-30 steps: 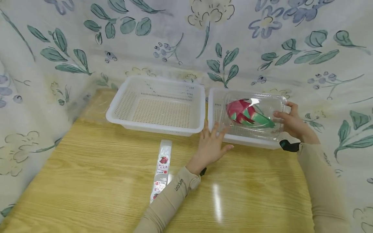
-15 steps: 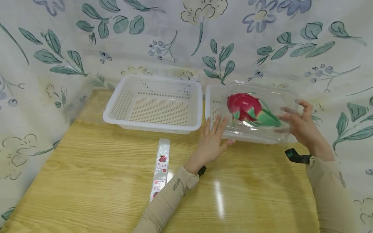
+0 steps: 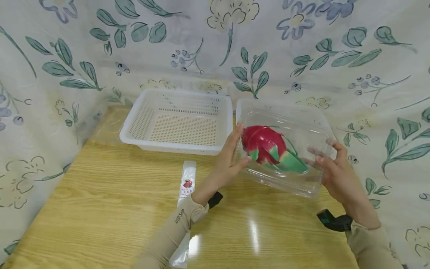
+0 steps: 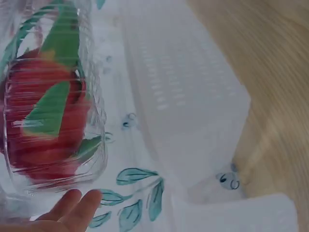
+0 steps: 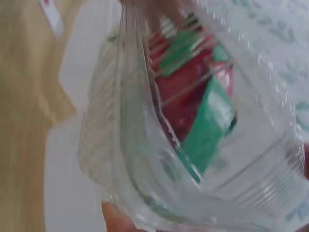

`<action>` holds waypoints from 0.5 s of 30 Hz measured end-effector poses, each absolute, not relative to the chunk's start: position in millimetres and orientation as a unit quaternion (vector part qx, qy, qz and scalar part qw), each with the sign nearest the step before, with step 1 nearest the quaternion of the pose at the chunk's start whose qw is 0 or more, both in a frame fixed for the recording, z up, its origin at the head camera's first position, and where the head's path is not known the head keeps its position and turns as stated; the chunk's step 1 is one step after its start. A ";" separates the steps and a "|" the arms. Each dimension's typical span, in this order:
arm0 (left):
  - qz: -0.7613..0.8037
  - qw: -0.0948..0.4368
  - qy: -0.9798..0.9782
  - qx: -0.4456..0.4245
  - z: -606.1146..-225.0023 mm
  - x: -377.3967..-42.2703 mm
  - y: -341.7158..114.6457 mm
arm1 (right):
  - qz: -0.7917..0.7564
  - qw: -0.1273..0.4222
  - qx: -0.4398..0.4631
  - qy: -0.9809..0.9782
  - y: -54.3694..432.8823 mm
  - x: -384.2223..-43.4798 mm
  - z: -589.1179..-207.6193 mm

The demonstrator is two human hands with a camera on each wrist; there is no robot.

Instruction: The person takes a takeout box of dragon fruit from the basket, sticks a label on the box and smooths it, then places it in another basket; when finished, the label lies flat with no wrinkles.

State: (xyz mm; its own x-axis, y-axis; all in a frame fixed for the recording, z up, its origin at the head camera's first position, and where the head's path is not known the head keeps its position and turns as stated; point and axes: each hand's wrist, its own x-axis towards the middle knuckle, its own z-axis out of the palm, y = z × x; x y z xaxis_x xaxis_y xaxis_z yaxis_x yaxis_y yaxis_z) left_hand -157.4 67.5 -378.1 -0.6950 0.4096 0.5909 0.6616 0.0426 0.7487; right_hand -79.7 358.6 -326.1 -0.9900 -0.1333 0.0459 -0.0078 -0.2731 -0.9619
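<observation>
Head view: between the two hands I saw a clear plastic container (image 3: pixel 304 145) with a red-and-green dragon fruit (image 3: pixel 263 142) inside. A right hand (image 3: pixel 344 183) was clamped on its right end, thumb and fingers curled about the edge. The left hand (image 3: pixel 224 166) kept thumb and fingers apart, fairly straight, against the other end. Behind the container sat a white basket (image 3: pixel 252 101), beside a second basket (image 3: pixel 178 148); a label strip (image 3: pixel 189 172) lay on the wooden table (image 3: pixel 97 209).
</observation>
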 end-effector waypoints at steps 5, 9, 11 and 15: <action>-0.599 0.083 -0.723 -0.333 -371.3 -135.4 39.9 | -0.751 0.012 -0.001 0.660 322.3 -60.2 -331.6; -0.599 0.083 -0.739 -0.299 -368.2 -112.2 25.0 | -0.691 -0.005 0.054 0.721 293.5 -52.2 -333.1; -0.596 0.089 -0.747 -0.280 -365.6 -101.4 17.7 | -0.680 0.001 0.062 0.730 281.6 -49.2 -332.6; -0.610 0.084 -0.750 -0.241 -362.6 -82.6 3.9 | -0.663 0.020 0.051 0.746 263.6 -42.1 -332.7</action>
State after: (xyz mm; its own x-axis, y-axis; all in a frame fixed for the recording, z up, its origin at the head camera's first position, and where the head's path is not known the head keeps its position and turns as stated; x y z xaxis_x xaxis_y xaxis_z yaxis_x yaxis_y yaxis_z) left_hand -82.6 3.9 -362.6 -0.8700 0.2588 0.4197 0.4637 0.1396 0.8749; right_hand -42.1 263.6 -332.7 -0.9939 0.0497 -0.0984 0.1035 0.1144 -0.9880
